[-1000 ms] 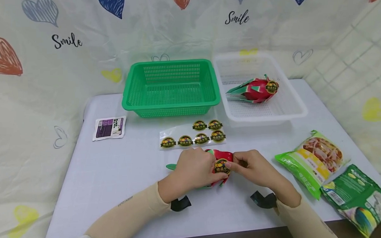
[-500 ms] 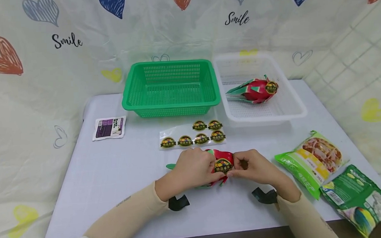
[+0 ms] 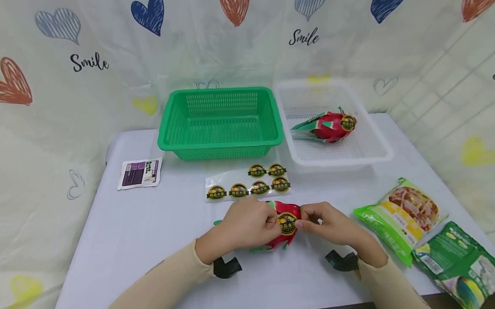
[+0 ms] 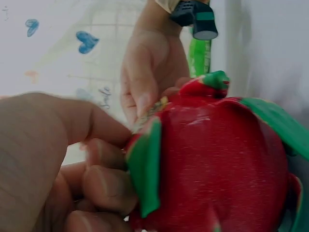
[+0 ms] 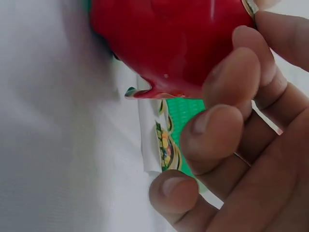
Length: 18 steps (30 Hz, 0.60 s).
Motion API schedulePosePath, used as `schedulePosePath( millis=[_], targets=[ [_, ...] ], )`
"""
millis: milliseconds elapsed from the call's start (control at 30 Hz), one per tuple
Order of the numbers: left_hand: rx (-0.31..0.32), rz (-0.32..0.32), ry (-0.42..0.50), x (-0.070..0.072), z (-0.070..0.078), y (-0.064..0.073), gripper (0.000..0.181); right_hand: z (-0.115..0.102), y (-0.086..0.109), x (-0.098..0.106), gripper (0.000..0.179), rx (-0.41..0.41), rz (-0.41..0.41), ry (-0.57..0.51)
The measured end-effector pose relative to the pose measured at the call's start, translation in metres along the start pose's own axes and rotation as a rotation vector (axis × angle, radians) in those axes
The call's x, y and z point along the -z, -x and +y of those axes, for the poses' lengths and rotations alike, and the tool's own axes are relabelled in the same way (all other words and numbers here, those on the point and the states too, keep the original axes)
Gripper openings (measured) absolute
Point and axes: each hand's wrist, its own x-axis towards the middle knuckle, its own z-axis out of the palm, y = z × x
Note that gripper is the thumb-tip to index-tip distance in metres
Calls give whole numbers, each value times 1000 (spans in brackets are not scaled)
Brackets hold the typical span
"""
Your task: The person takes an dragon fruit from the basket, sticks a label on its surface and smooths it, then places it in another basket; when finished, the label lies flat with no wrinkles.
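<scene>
A red dragon fruit (image 3: pixel 281 205) with green scales lies on the table in front of me. On its side sits a round black and gold sticker (image 3: pixel 287 223). My left hand (image 3: pixel 250 223) grips the fruit from the left, its thumb beside the sticker's left edge. At the fruit's right end, my right hand (image 3: pixel 332 224) holds on with bent fingers, and its thumb presses the sticker's right edge. The left wrist view shows the left fingers curled against the fruit (image 4: pixel 222 164). In the right wrist view, the right fingertips (image 5: pixel 236 72) touch the red skin.
Behind the hands lies a sheet of stickers (image 3: pixel 228 175). A green basket (image 3: pixel 220 146) and a white basket (image 3: pixel 338 161) holding another stickered dragon fruit (image 3: pixel 330 126) stand at the back. A purple and white packet (image 3: pixel 140 173) is at left; two green bags (image 3: pixel 405 217) lie at right.
My right thumb has shifted along the sticker's right edge, down and then slightly back up. The left hand keeps its hold on the fruit. The head view has tilted up a little.
</scene>
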Motion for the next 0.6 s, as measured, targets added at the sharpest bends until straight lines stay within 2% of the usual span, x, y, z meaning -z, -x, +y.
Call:
schedulePosePath(
  millis=[167, 400, 500, 600],
  targets=[
    [19, 26, -9, -4, 0, 0, 60, -4, 1, -5, 31, -19, 23, -32],
    [35, 30, -75, -7, 4, 0, 65, -19, -2, -18, 46, -145, 180, 32],
    [31, 46, -102, -8, 5, -2, 64, -24, -2, -20, 45, -169, 199, 61],
    [25, 61, -120, -8, 6, -3, 64, -24, -2, -18, 43, -158, 192, 93]
  ],
)
